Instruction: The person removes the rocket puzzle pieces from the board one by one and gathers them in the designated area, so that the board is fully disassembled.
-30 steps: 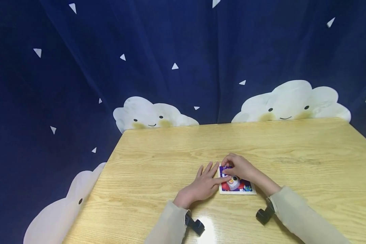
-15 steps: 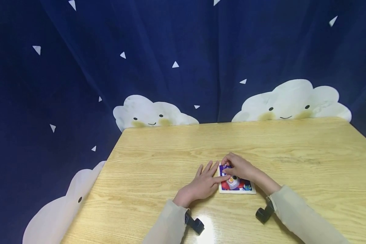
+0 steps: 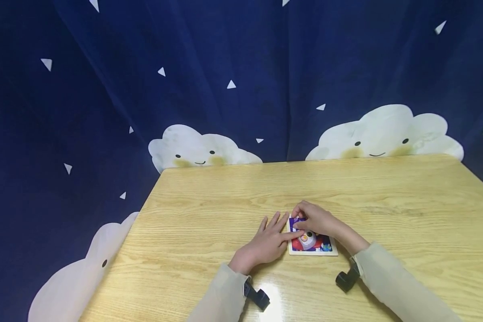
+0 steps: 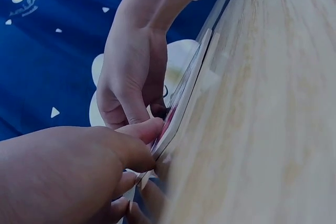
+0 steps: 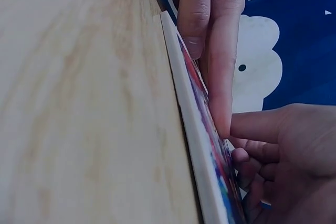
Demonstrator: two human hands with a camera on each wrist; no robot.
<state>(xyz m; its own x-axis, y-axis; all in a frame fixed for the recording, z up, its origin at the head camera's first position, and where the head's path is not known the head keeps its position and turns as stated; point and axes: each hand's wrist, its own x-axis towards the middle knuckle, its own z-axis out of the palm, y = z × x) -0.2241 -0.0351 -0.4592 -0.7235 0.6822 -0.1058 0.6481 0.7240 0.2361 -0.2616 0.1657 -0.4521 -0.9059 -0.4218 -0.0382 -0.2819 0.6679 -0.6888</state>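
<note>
A small square picture board (image 3: 311,253) with a pale rim lies flat on the table; a white, round-eyed character in red is printed on purple. My left hand (image 3: 265,243) lies at its left side with fingers spread. The thumb reaches onto the picture, touching near the character's face. Over the upper left corner, my right hand (image 3: 317,220) curls, its thumb and index finger pinching there. From the right wrist view, the right fingers (image 5: 247,169) meet the board's face beside the left hand's extended digit. Whatever lies under the right fingertips is hidden.
The light wooden table (image 3: 209,201) extends around the board on all sides. Behind it hangs a dark blue curtain (image 3: 241,53) with white triangles and smiling clouds. Small black devices are strapped to the left wrist (image 3: 257,296) and right wrist (image 3: 348,278).
Both hands stay nearly still at the board. The view shifts very slightly.
</note>
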